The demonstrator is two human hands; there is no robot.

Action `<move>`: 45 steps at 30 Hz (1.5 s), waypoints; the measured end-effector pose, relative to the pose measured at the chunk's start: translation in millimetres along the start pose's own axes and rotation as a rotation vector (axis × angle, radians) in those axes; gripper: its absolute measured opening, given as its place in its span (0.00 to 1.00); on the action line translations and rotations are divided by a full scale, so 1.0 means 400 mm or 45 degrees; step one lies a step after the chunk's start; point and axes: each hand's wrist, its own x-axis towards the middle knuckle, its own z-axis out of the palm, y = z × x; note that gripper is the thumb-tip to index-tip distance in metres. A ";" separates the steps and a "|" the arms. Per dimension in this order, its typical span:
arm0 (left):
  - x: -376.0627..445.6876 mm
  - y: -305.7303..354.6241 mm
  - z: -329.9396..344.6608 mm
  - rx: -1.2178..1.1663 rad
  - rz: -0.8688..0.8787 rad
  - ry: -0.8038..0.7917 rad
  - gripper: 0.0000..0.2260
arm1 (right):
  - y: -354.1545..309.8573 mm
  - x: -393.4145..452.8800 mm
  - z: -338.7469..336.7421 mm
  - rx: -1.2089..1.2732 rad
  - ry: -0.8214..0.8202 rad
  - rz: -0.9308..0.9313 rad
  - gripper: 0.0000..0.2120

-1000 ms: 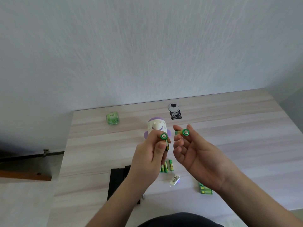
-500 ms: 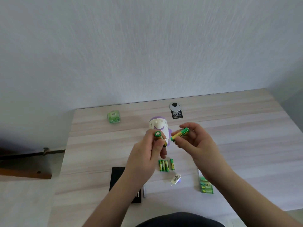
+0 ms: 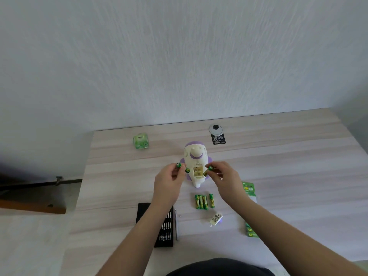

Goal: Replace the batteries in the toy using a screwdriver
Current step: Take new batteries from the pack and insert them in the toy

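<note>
- Toy, a white and purple plastic figure, lies on its back near the middle of the wooden table, with its open battery compartment facing up between our two hands.
- We judge the toy light and stiff, with a smooth, rounded shell that may roll or slide; we would hold it at the sides of the body, beside the compartment, and not at the small purple parts.
- Our left hand pinches green batteries between thumb and fingers. We see two green ends there, so we think two batteries, though one is partly hidden.
- Our right hand is closed on one green battery, with its lower end just at the right edge of the compartment.
- These batteries are small, hard and smooth, so they can slip easily; a grip around the middle looks safest to us.
- Four more batteries lie in a row on the table in front of the toy: three touching, one a little apart.
- One small white compartment cover lies near them.
- One black case of screwdriver bits lies under our left forearm, with one thin screwdriver just beside it.
- Green battery packaging lies at the right, partly hidden by our right arm.
- We cannot tell how many batteries already sit inside the compartment.
</note>
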 end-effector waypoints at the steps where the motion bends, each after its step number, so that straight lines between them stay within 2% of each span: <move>1: 0.006 -0.010 0.008 0.032 0.005 -0.001 0.06 | 0.006 0.006 0.007 -0.032 0.012 -0.017 0.08; 5: 0.023 -0.021 0.032 0.049 0.030 -0.006 0.09 | 0.012 0.024 0.023 -0.088 0.071 -0.056 0.13; 8: 0.036 -0.020 0.044 0.051 0.085 0.009 0.11 | 0.012 0.039 0.032 -0.207 0.065 -0.145 0.11; 15: 0.058 -0.027 0.065 0.438 0.408 0.018 0.07 | 0.042 0.060 0.052 -0.461 0.104 -0.433 0.10; 20: 0.064 -0.022 0.073 0.552 0.508 -0.022 0.07 | 0.044 0.068 0.053 -0.569 0.135 -0.589 0.13; 25: 0.061 -0.011 0.090 0.652 0.584 -0.070 0.08 | 0.040 0.075 0.058 -0.597 0.144 -0.602 0.12; 36: 0.065 -0.011 0.101 0.662 0.603 -0.106 0.08 | 0.052 0.073 0.053 -0.551 0.153 -0.546 0.12; 45: 0.073 -0.038 0.097 0.583 0.475 -0.124 0.07 | 0.060 0.073 0.062 -0.509 0.153 -0.533 0.10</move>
